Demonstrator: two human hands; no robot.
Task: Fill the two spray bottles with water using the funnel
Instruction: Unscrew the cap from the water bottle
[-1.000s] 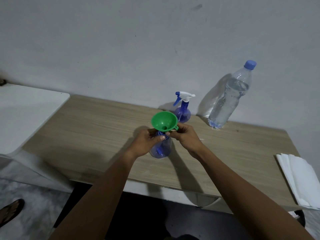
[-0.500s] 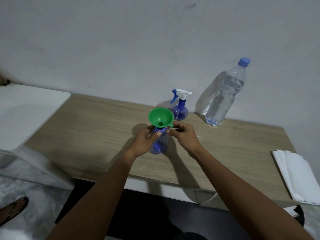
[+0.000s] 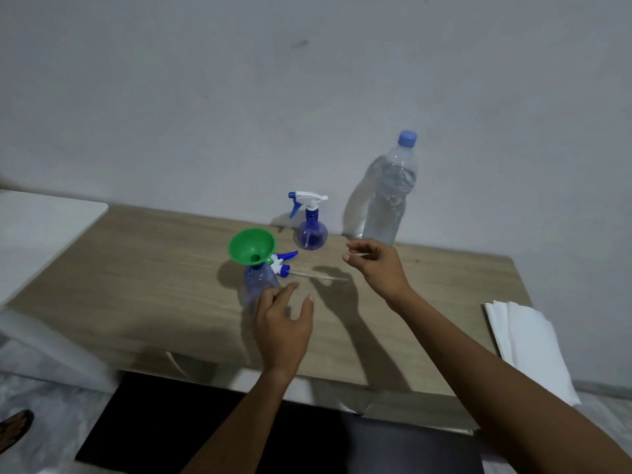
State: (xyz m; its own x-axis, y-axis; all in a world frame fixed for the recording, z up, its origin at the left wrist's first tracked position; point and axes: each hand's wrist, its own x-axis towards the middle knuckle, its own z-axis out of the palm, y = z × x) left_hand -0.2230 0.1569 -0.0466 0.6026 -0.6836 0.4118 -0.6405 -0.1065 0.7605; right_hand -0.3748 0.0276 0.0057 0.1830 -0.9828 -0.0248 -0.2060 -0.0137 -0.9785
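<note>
Funnel: your green plastic funnel (image 3: 252, 246) stands with its spout in the open neck of the near bottle, and neither hand is on it.
Near bottle: the blue translucent spray bottle without its head (image 3: 257, 280) stands upright on the light wood-grain table (image 3: 136, 268), near the middle and towards the front edge.
Trigger head: the loose white-and-blue trigger head (image 3: 282, 263) lies on the table just right of that bottle's neck. Its thin dip tube (image 3: 319, 276) points right along the wood.
Second bottle: the second blue spray bottle (image 3: 311, 230) has its white-and-blue trigger screwed on. It stands upright just behind and to the right of the funnel, close to the wall.
Water supply: the large clear plastic water bottle (image 3: 390, 200), capped in blue, stands at the back against the grey wall (image 3: 307, 97), right of the second spray bottle.
Left hand: your left hand (image 3: 284, 325) holds nothing, its fingers relaxed and spread. It is just right of the near bottle's base, but you cannot tell whether a fingertip touches it.
Right hand: your right hand (image 3: 376, 265) hangs above the table in front of the water bottle, fingers loosely curled and empty.
Table's right end: a stack of white paper sheets (image 3: 526, 343) overhangs the edge.
Left side: a white surface (image 3: 41, 227) adjoins the table.
Floor: a sandalled foot (image 3: 13, 429) shows at the lower left corner.
</note>
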